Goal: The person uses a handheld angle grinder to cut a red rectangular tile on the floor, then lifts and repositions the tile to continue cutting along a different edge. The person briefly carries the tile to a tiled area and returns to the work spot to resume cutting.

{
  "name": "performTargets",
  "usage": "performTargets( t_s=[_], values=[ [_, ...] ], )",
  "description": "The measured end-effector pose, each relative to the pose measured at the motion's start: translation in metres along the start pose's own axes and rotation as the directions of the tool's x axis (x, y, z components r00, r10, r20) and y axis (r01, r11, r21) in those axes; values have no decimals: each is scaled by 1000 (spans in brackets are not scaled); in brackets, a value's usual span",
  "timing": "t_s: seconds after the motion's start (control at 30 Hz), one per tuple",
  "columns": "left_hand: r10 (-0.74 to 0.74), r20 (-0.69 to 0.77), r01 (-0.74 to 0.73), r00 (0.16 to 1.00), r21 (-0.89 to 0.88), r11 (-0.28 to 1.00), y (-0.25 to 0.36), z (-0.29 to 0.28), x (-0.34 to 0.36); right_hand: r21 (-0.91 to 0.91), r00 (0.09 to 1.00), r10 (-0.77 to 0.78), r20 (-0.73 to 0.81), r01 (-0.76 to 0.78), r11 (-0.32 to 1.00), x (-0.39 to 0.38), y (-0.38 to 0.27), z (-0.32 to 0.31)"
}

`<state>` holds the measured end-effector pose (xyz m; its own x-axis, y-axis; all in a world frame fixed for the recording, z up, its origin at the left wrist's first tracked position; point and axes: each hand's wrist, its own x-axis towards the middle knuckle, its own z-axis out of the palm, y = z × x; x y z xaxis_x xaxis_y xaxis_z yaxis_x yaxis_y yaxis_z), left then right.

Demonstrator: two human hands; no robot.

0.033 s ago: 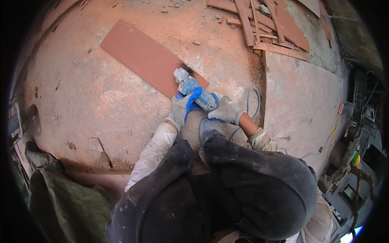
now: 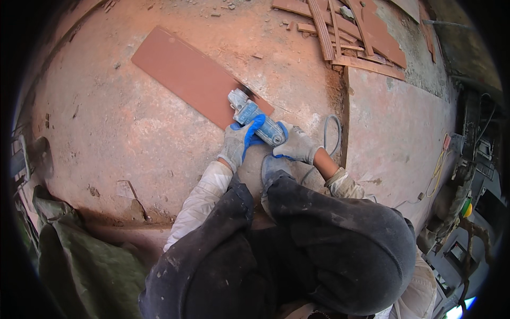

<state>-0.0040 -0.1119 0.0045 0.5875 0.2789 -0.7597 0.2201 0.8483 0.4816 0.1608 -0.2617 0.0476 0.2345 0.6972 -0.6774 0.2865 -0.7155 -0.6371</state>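
Note:
Both my hands, in grey gloves with blue palms, hold a dusty blue angle grinder. My left hand is wrapped round the middle of its body. At the rear end, my right hand grips the casing. The grinder's silver head rests over a long reddish-brown tile lying flat on the floor. Its dark disc is at the tile's far long edge, near the right end; how deep it sits in the tile I cannot make out. Some fingers are hidden beneath the tool.
Broken tile pieces and strips lie piled at the far right. A grey cable loops beside my right hand. A raised slab edge runs further right. Green sheeting lies at the lower left, and a shoe is below the grinder.

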Motion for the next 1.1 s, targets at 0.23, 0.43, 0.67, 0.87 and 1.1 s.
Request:
performTargets(
  t_s=[0.23,0.43,0.67,0.87,1.1],
  values=[
    [10,2,-10,1000,-53,999,-4,3,6,-24,1000,31,7,-31,999,-1,3,-6],
    [22,40,-19,999,-64,998,-9,1,6,22,999,43,12,-43,999,-2,11,-3],
    [-16,82,18,996,-25,1000,-6,-7,9,74,998,61,22,-62,995,-3,15,-2],
    [-70,79,67,994,43,997,-7,-12,15,10,999,45,16,-45,999,-5,15,-3],
    [-107,62,103,992,74,992,-9,-14,18,-30,1000,-19,-19,18,999,-6,22,0]
  ],
)
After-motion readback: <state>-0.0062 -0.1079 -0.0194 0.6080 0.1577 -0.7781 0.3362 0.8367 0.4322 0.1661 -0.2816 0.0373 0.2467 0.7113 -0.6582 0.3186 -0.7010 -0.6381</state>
